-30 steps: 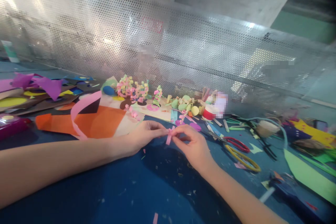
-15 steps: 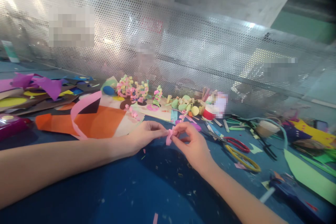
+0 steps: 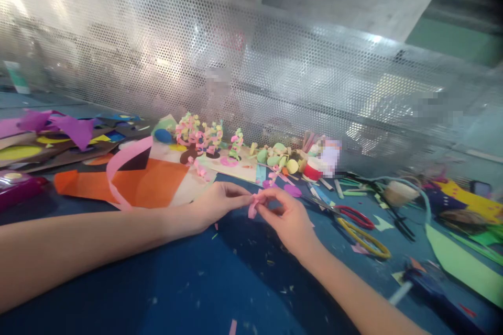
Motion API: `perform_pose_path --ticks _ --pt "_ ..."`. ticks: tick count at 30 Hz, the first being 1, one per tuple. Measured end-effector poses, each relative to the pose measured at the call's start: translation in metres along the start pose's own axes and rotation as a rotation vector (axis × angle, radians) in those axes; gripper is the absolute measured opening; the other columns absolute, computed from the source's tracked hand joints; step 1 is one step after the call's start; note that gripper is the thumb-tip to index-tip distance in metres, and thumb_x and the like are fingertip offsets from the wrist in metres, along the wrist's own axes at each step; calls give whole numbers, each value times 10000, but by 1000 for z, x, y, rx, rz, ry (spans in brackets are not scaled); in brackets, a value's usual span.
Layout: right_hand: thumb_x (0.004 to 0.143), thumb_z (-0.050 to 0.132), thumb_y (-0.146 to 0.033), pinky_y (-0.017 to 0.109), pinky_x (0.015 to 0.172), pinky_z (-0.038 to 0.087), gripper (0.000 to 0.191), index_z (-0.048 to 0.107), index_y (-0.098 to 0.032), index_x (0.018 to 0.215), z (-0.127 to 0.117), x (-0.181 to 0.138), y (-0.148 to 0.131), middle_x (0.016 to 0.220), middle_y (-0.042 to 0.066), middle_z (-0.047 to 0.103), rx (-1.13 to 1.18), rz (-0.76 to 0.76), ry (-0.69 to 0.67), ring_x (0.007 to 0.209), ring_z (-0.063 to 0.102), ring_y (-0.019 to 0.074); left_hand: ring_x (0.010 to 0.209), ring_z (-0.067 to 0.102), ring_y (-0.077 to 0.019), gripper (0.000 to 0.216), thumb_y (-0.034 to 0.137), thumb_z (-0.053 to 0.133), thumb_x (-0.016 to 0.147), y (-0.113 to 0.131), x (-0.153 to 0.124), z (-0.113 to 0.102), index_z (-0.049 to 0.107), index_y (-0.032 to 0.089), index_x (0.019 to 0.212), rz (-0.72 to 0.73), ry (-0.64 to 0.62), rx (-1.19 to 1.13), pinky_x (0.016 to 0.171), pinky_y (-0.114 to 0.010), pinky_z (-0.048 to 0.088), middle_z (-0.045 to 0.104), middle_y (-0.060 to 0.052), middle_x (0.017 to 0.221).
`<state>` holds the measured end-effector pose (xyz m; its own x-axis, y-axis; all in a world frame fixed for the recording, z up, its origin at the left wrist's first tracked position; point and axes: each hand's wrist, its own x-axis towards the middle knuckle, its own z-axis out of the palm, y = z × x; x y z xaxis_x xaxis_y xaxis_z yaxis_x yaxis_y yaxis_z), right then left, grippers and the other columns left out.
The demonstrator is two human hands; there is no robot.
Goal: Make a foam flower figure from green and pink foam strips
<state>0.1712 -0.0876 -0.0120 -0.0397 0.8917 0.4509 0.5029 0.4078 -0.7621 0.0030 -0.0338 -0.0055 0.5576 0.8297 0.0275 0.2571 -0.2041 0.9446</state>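
Note:
A small curled strip of pink paper [image 3: 252, 210] is pinched between my two hands over the blue table. Thumb and fingers of my left hand [image 3: 220, 204] press together on its left side. From the right, my right hand [image 3: 286, 217] grips the same strip with its fingertips, which partly cover it. Beyond the hands stand curled pink and yellow-green paper pieces [image 3: 188, 128] on small round bases. To the left a longer pink strip [image 3: 118, 162] arches over orange sheet material [image 3: 157, 180].
Scissors with red and yellow handles [image 3: 363, 238] lie right of my right hand. A dark blue glue gun [image 3: 436, 288] rests at the lower right, near a green sheet [image 3: 459, 261]. Purple and dark scraps [image 3: 74, 128] pile up at left. A perforated metal screen [image 3: 275, 78] runs behind.
Both hands stay nearly in place on the pink strip. My right fingers have shifted slightly, and the strip's curl has turned a little.

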Motion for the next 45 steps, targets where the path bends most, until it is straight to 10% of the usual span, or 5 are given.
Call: perform_pose_path --ticks 17,28,33,45 --pt "683 662 -323 238 522 490 234 566 -186 847 1 6 7 687 -9 568 337 261 -52 603 538 116 694 567 -129 320 448 486 783 -1 3 1 653 185 854 196 -17 66 544 -187 413 659 -4 819" --pt "709 635 -303 221 521 482 137 580 -192 767 -1 6 11 691 -15 544 307 227 -54 636 526 114 668 583 -143 344 486 500 767 -5 3 1 647 202 895 132 -17 35 515 -201 419 663 -4 806" --pt "736 609 -316 237 548 478 152 581 -194 823 -1 5 3 696 -15 564 325 211 -97 622 549 116 814 598 -158 268 424 531 776 -13 9 2 657 201 853 246 29 -2 734 -234 449 669 -4 843" --pt "765 589 -339 272 592 501 147 563 -200 805 -2 4 1 736 -2 595 253 178 -16 625 610 140 717 564 -121 158 289 539 788 -14 7 5 654 190 746 404 140 154 674 -218 431 636 -1 752"
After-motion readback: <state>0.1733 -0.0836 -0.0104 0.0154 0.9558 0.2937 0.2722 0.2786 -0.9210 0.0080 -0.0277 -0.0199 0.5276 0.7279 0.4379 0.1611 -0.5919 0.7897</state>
